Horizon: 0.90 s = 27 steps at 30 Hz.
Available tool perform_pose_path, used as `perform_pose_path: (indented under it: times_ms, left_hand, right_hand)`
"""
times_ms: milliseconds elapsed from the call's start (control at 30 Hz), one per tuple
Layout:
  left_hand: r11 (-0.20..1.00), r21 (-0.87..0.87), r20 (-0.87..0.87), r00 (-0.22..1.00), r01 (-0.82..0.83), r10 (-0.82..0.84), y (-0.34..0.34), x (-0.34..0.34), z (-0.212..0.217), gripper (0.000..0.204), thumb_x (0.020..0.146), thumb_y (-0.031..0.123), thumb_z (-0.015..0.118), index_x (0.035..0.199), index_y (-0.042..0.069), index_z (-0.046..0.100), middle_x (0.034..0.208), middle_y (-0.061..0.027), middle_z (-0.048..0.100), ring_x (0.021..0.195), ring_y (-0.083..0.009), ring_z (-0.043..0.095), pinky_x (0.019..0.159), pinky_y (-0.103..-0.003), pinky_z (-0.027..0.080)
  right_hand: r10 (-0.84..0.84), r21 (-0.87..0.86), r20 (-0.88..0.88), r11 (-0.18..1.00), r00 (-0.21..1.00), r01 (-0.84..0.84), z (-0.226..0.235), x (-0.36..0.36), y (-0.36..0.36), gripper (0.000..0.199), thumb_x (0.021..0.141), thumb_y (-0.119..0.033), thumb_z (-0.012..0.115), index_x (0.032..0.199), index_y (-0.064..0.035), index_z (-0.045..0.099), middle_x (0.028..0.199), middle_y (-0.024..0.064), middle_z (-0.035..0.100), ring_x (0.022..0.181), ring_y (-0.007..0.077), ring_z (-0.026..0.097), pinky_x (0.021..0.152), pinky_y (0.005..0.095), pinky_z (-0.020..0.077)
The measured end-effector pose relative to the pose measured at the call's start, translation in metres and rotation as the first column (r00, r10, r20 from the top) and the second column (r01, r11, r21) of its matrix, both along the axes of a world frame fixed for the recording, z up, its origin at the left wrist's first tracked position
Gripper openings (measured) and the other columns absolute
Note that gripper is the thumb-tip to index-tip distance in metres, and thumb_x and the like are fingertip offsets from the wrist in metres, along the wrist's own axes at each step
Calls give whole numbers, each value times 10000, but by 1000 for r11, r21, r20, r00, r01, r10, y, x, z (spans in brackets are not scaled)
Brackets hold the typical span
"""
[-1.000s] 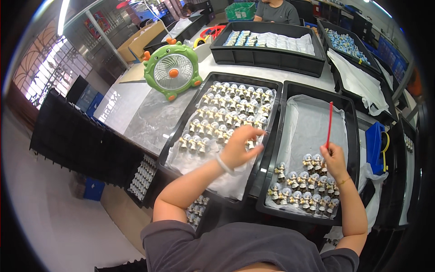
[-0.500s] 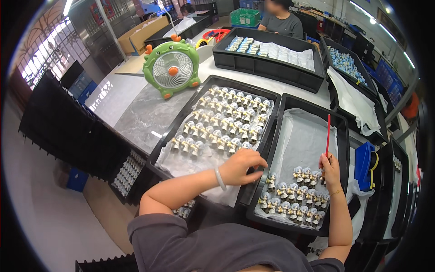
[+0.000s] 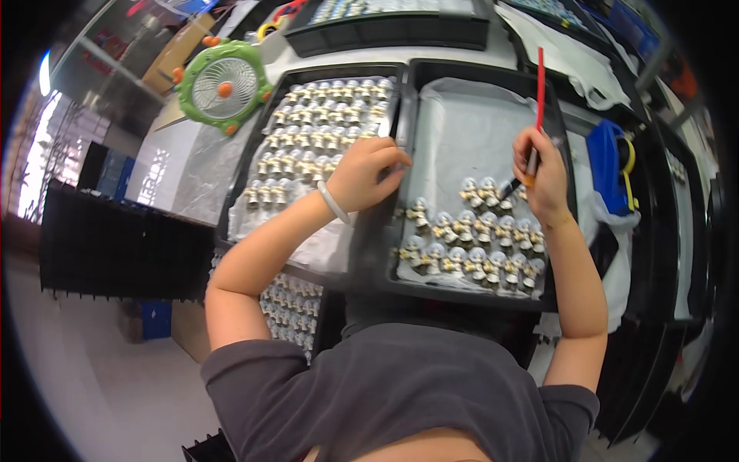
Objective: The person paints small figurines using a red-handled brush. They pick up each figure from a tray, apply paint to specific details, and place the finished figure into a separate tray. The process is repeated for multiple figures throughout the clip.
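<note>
Workshop bench (image 3: 185, 169), pale and marbled, carries two black trays side by side, with a long tray of more pieces across its far edge.

Right hand (image 3: 543, 177) is closed around a red-handled brush (image 3: 537, 100), held upright, its dark tip down among the top row of small pale figurines (image 3: 469, 239) that stand in three rows at the near end of the right tray (image 3: 566, 131). That tray is lined with a white sheet, and its far half has no figurines on it. Left hand (image 3: 366, 173) is curled, fingers bent in, over the divide between the two trays at the near right corner of the left tray (image 3: 239, 181); it looks pinched on something small, but I cannot tell whether it holds a piece. A white bangle sits on that wrist. The left tray is packed with rows of the same figurines (image 3: 315, 138), thinning toward its near edge.

By the look of it the step in hand is painting a detail on one figurine while the other hand fetches or steadies a piece. The next move would call for a light, steady tip on one small figure without nudging its close neighbours, and for setting any fresh piece upright in line.

Outward: a green round fan (image 3: 223, 85) with orange knobs at the bench's far left corner, blue cloth (image 3: 608, 165) off the right edge, and more figurines on a lower shelf by the near edge.
</note>
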<state>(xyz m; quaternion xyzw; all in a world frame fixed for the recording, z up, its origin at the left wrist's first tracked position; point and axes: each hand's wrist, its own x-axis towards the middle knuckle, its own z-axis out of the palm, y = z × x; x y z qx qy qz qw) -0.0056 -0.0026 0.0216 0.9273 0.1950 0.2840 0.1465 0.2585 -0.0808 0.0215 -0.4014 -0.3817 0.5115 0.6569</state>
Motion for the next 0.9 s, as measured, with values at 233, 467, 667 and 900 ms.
perform_pose_path:
  times_ms: [233,467,667,900]
  left_hand:
    - [990,-84,-658,753,-117,33,-12,107,-31,386,811,299,505,1062,7,486,967,-162,550,898,-292,552,788,-368,431]
    - [894,-357,-845,501,-272,-185,14,142,-41,341,794,237,497,1023,-15,491,971,-207,578,904,-306,567,761,-372,447]
    - [973,-169,-463,884,-154,60,4,93,-24,357,790,123,531,1111,6,427,959,-193,556,886,-327,561,747,-366,457]
    - [175,-916,392,898,361,198,-4,14,9,449,829,45,425,1258,131,323,1115,-115,477,844,-163,531,693,-273,464]
  right_hand:
    - [-135,-12,211,990,968,140,-10,-3,3,272,892,-285,428,713,-96,505,548,-65,358,476,20,311,435,189,240]
    - [-119,20,268,993,956,118,-12,-2,5,282,884,-278,445,689,-84,508,579,-64,373,511,10,305,466,169,230]
    - [-87,44,229,996,970,79,-7,-5,0,281,885,-271,444,687,-80,502,568,-64,363,501,16,288,456,185,205]
    - [-28,57,226,998,974,15,5,-12,-16,272,891,-260,430,709,-73,508,578,-59,376,507,18,315,458,181,233]
